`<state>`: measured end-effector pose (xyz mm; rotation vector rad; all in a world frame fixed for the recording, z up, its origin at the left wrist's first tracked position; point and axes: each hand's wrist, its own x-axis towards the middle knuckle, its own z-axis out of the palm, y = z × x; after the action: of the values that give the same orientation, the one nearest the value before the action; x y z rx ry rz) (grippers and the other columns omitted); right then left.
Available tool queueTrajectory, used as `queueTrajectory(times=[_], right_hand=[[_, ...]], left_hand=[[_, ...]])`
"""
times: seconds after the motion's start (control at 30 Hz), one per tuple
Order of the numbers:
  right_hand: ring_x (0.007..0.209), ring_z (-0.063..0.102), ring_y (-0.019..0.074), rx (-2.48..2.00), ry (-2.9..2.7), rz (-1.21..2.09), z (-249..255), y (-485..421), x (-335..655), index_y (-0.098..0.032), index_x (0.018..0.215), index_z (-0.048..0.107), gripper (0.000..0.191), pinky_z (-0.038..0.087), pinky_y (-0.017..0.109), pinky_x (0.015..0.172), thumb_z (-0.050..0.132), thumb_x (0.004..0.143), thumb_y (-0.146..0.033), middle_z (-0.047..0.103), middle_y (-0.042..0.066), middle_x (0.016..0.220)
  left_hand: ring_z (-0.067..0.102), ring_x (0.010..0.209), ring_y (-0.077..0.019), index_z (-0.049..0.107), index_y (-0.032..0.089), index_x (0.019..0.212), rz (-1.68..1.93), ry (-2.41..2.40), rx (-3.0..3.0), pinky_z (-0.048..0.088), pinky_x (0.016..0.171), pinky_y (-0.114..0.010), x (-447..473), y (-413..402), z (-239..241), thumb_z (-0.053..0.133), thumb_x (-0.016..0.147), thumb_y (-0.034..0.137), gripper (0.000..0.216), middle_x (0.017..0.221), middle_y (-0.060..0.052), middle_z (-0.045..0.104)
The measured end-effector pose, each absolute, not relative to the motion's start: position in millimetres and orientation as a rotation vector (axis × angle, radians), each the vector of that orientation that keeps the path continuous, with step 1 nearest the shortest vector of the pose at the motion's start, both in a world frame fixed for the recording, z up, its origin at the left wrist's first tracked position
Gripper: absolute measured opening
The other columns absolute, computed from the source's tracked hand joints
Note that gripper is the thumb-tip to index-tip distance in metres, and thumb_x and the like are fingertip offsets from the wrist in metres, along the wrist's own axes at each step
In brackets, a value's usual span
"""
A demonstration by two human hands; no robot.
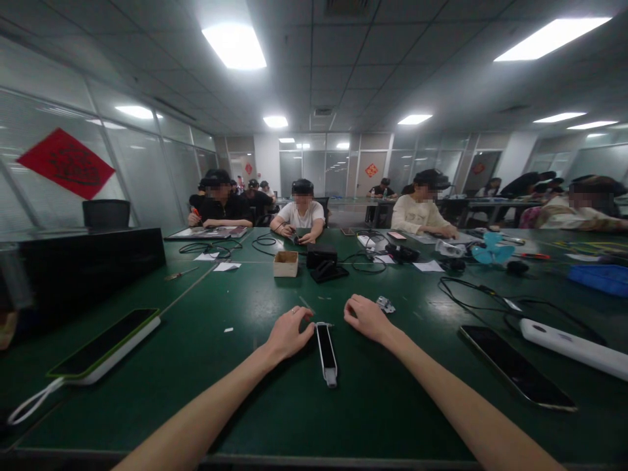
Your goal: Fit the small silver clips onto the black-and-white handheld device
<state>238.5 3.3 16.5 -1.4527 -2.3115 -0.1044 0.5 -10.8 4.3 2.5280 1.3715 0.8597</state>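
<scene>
A slim device with a black face and pale edges (326,352) lies lengthwise on the green table between my hands. My left hand (288,333) rests just left of its far end, fingers loosely bent and thumb apart, with a ring on one finger. I cannot tell whether the thumb touches the device. To the right, my right hand (367,318) is on the table with bent, loose fingers and nothing visible in them. Just beyond that hand's back sits a small silvery metal part (386,304).
A phone in a green-edged case (105,343) lies at left, another phone (515,366) at right beside a white power strip (574,347). Ahead stand a small open box (286,264) and a black box (322,254). A blue fan (492,249) and several seated people are farther back.
</scene>
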Motion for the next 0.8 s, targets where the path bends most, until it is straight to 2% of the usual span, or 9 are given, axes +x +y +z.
queueTrajectory(times=[0.13, 0.3, 0.6, 0.8], right_hand=[[0.073, 0.054, 0.0141, -1.147, -2.199, 0.198, 15, -12, 217, -0.016, 0.081, 0.058, 0.013, 0.044, 0.025, 0.066, 0.047, 0.087, -0.021, 0.057, 0.004, 0.083], [0.071, 0.052, 0.0136, -1.020, -2.099, 0.347, 17, -29, 193, -0.017, 0.079, 0.057, 0.014, 0.043, 0.025, 0.064, 0.047, 0.088, -0.021, 0.056, 0.002, 0.078], [0.071, 0.052, 0.0138, -1.019, -2.107, 0.426, 19, -37, 187, -0.017, 0.078, 0.057, 0.015, 0.043, 0.025, 0.065, 0.046, 0.088, -0.022, 0.056, 0.002, 0.079], [0.072, 0.053, 0.0145, -1.006, -2.114, 0.361, 14, -33, 186, -0.017, 0.079, 0.057, 0.015, 0.043, 0.026, 0.066, 0.046, 0.088, -0.021, 0.056, 0.003, 0.078]], left_hand=[[0.058, 0.079, -0.0175, 0.055, 0.019, 0.103, 0.941, 1.317, 2.597, 0.045, 0.070, -0.030, 3, -17, 8, 0.051, 0.086, 0.031, 0.022, 0.095, -0.004, 0.060], [0.058, 0.080, -0.0171, 0.056, 0.021, 0.097, 0.975, 1.247, 2.694, 0.045, 0.072, -0.029, 9, -24, 7, 0.057, 0.083, 0.027, 0.016, 0.091, -0.002, 0.060], [0.057, 0.083, -0.0166, 0.059, 0.020, 0.093, 0.928, 1.195, 2.745, 0.043, 0.075, -0.029, 7, -21, 7, 0.055, 0.088, 0.027, 0.009, 0.091, -0.003, 0.062], [0.058, 0.082, -0.0164, 0.061, 0.020, 0.090, 0.944, 1.208, 2.771, 0.043, 0.075, -0.028, 8, -19, 5, 0.057, 0.087, 0.026, 0.008, 0.089, -0.003, 0.063]])
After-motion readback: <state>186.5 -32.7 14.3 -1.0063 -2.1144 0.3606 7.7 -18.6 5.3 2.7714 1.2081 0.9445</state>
